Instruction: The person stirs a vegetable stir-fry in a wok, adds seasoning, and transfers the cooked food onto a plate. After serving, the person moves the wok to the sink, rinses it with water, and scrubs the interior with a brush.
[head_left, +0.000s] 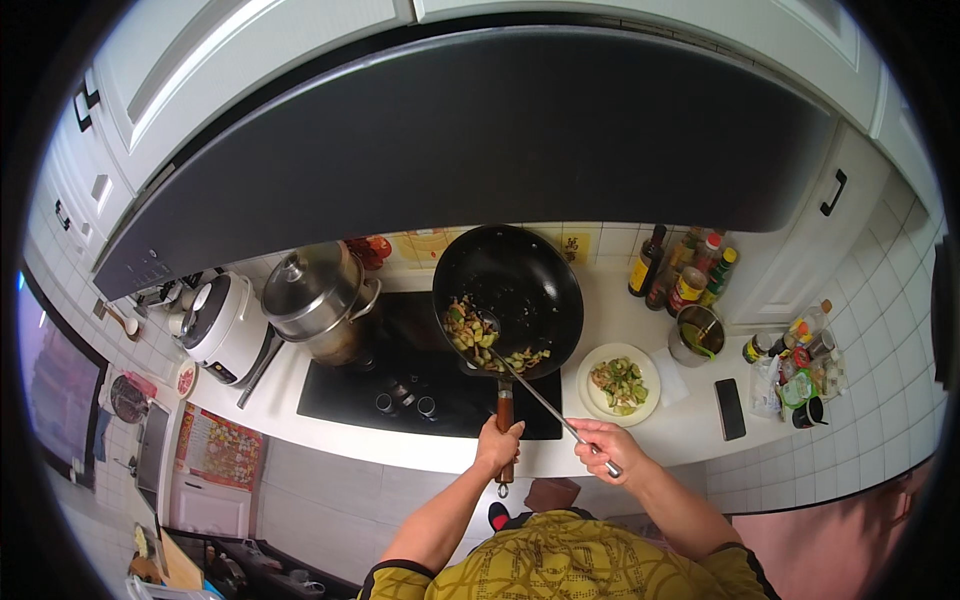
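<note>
My left hand (498, 445) grips the wooden handle of a black wok (517, 270), which is tilted up over the black cooktop (330, 397). Chopped food with green vegetable pieces (468, 327) lies along the wok's lower left side and lower edge. In my right hand (606, 450) is the long metal handle of a ladle (534, 393); its bowl rests among the food in the wok. Right of the wok, a white plate (649, 411) on the counter holds a heap of similar cooked food (621, 384).
At the left stand a steamer pot (311, 289) and a white rice cooker (229, 330). On the right are sauce bottles (646, 264), a metal container (682, 349), a phone (730, 409) and seasoning jars (799, 390). A dark range hood (480, 135) hangs above the cooktop.
</note>
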